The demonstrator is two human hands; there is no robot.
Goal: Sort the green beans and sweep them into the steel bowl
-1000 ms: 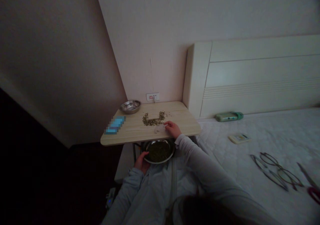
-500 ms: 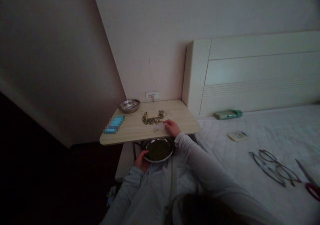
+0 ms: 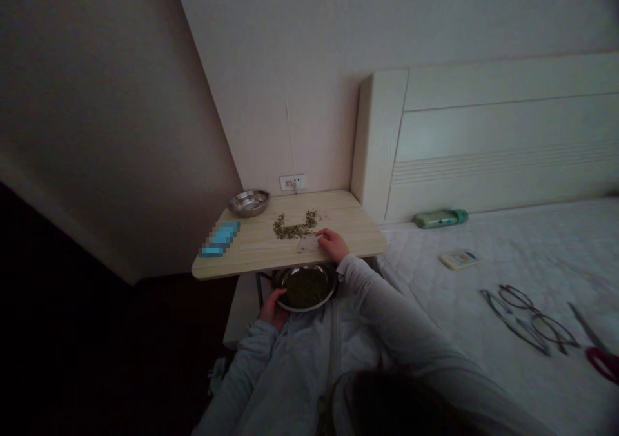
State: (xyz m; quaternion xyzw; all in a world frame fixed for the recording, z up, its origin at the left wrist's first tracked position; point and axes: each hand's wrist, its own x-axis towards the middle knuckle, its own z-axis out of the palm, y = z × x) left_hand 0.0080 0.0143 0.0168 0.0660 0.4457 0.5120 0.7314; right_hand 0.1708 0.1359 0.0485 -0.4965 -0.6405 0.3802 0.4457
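I'd worry from this end that the left hand (image 3: 274, 310), clamped on one side of the steel bowl (image 3: 316, 306) below the tabletop (image 3: 251, 252) edge, could tip it, while the right hand (image 3: 333, 246), pinching clear plastic (image 3: 306, 245) beside the granules (image 3: 293, 231), might scatter them.

Looked like a bedroom in a home. Showed a cream, panelled headboard (image 3: 483, 133) between two and three o'clock, a white quilted mattress (image 3: 435, 294) at four o'clock, and, near the dial's centre, a small, pale wood-grain bedside table (image 3: 261, 250) with a white rectangular wall socket (image 3: 293, 182) at its twelve o'clock.
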